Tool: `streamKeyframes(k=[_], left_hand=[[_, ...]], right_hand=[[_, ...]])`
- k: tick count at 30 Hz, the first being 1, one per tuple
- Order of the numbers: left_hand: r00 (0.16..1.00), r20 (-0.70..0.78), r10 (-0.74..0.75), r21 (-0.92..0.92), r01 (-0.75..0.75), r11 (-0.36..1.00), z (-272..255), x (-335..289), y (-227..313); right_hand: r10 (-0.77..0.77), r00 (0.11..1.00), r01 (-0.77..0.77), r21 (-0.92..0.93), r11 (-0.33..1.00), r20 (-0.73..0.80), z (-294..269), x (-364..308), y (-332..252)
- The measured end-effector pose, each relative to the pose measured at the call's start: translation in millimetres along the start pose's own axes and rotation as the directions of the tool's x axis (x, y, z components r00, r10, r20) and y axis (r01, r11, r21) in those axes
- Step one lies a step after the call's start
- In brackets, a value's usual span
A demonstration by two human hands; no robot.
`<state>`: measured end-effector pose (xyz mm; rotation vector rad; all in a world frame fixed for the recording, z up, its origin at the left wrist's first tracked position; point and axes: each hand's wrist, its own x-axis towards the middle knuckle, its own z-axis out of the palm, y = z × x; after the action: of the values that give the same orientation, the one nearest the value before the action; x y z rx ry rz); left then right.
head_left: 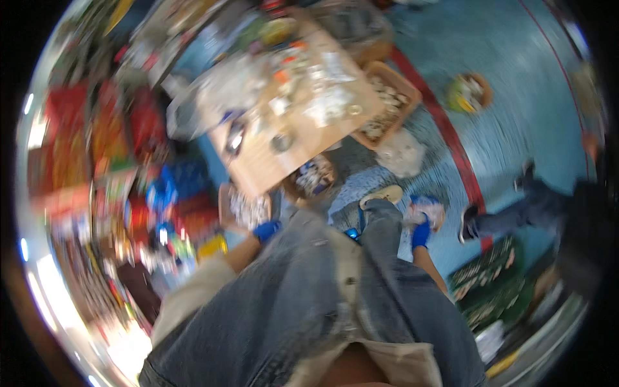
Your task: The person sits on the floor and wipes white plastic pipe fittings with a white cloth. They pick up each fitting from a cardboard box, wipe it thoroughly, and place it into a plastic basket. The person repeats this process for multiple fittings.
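My left hand (266, 231), in a blue glove, is beside my left leg, at the edge of a pinkish basket (223, 205) filled with small white pieces. Its fingers are partly hidden and blurred. On the other side of my legs, my right hand (421, 233), also blue-gloved, touches a pale package or tub (434, 211) with blue and red patches. Whether the fingers grip it cannot be made out. Ahead stands a wooden table (258, 173) bearing clear plastic bags (232, 84), small white and orange pieces, a round metal-looking piece (281, 142) and a dark shiny object (235, 137).
An orange crate (412, 97) of pale pieces and a whitish bag (401, 153) lie right of the table. Another basket (314, 177) sits under its near edge. A round tub (471, 93) stands on the blue floor. At right a person's leg (516, 216) stretches near green crates (490, 277).
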<state>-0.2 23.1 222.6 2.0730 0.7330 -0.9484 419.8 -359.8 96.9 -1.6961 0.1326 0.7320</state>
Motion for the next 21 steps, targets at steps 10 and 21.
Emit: streamKeyframes(k=[10, 21], left_hand=[[0.939, 0.053, -0.339, -0.284, 0.340, 0.897, -2.9, -82.0, 141.5], [0.981, 0.154, -0.120, -0.436, 0.176, 0.882, 9.3, 40.8, 215.2]], right_hand=[[0.428, 0.886, -0.444, -0.061, 0.894, -0.180, -352.8, 34.6, -179.0], [0.094, 0.832, -0.141, -0.046, 0.989, -0.546, -522.0, -75.1, -343.4]])
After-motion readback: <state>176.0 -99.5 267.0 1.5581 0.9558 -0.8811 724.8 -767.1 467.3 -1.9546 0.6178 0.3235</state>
